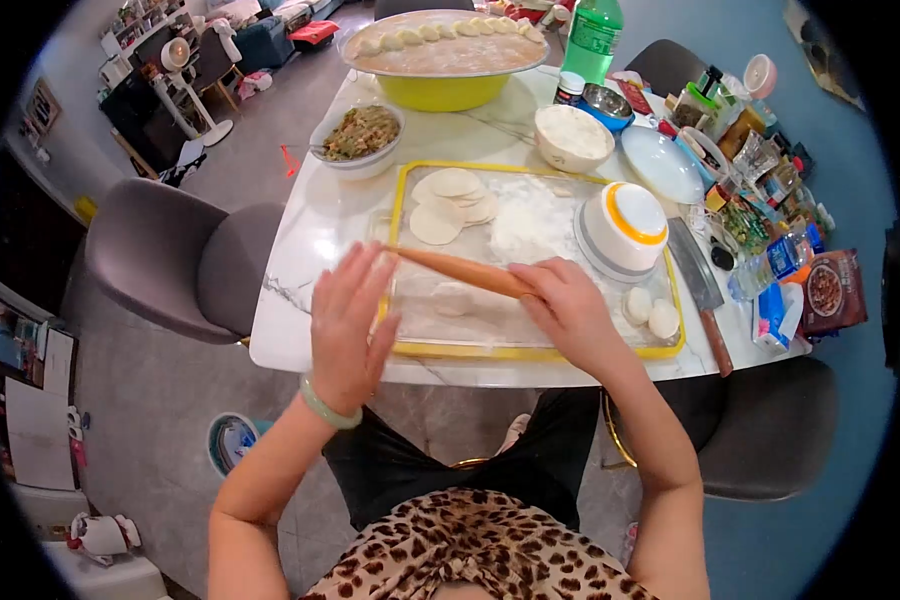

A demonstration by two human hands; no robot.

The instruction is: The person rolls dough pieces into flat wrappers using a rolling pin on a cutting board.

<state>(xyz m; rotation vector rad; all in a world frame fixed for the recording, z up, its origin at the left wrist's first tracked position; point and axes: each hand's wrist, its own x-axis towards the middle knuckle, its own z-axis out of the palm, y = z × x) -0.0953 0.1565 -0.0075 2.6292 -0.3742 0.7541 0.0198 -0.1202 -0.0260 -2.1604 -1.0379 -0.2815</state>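
My right hand is closed around the right end of a wooden rolling pin, which slants over a floured board with a yellow rim. At the pin's left end, my left hand is held up with its fingers stretched out; whether it touches the pin I cannot tell. Beneath the pin is a faint pale patch, too blurred to name. Round dough wrappers lie stacked at the board's far left, beside loose flour. Small dough pieces sit at the right.
An upturned white bowl rests on the board, a cleaver beside it. Behind stand a bowl of filling, a bowl of flour and a tray of dumplings on a yellow basin. Jars and packets crowd the right edge.
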